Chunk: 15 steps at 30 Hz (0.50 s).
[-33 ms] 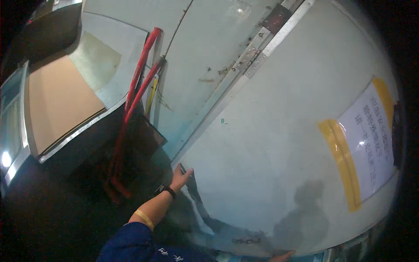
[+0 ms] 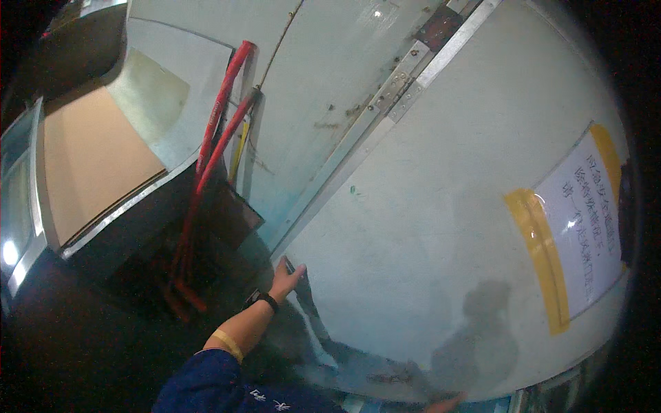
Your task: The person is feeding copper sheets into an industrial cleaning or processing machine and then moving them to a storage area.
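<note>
My left hand [image 2: 288, 277] rests against the lower corner of a pale grey-green door panel [image 2: 413, 227], close to its hinged edge. Its thumb stands apart from the fingers, and no held object shows. A dark watch [image 2: 259, 300] is on that wrist, and a yellow band [image 2: 228, 344] circles the forearm below a navy sleeve [image 2: 200, 382]. At the bottom edge of the picture, my right hand [image 2: 446, 404] shows only in part, with a finger stretched out along the panel's lower edge. The rest of it is cut off. Near it a dark chain-like piece [image 2: 390, 378] lies against the panel.
A metal hinge [image 2: 399, 100] runs along the panel's edge. Two red long-handled tools [image 2: 222, 113] lean at the left beside a thin yellow rod [image 2: 240, 148]. Brown cardboard [image 2: 100, 162] stands behind a metal rim. A white notice [image 2: 578, 227] is taped to the panel with yellow tape.
</note>
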Each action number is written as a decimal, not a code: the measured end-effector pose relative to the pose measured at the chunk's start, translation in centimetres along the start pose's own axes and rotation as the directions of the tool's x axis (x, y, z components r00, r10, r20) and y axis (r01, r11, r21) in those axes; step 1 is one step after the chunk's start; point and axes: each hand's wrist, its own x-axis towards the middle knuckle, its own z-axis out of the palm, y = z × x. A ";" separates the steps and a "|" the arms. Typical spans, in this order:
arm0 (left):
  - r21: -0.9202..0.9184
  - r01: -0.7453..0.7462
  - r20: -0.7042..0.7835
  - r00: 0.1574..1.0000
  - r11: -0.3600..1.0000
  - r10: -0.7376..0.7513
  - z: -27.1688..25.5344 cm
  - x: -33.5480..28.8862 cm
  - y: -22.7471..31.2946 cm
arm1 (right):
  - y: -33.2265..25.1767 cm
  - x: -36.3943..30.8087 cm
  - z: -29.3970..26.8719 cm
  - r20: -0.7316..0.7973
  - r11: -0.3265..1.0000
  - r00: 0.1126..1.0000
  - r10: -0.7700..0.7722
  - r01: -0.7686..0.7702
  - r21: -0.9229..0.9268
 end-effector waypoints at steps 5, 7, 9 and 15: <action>0.028 -0.010 0.029 1.000 1.000 0.010 0.6 0.6 0.3 | 4.8 4.8 -2.3 -0.004 0.998 1.000 -0.014 0.014 0.059; 0.080 -0.002 0.005 1.000 0.997 0.001 0.8 1.5 -1.5 | 5.3 5.8 -2.0 -0.003 0.990 1.000 -0.019 0.019 0.139; 0.046 -0.018 0.051 0.999 0.999 0.016 0.5 1.9 -1.7 | 5.8 6.5 -2.2 -0.040 0.996 0.999 -0.035 0.039 0.083; 0.102 0.014 0.039 0.999 0.995 -0.018 -0.5 -0.2 1.6 | 5.7 6.7 -2.1 0.119 0.964 0.991 -0.055 0.022 0.266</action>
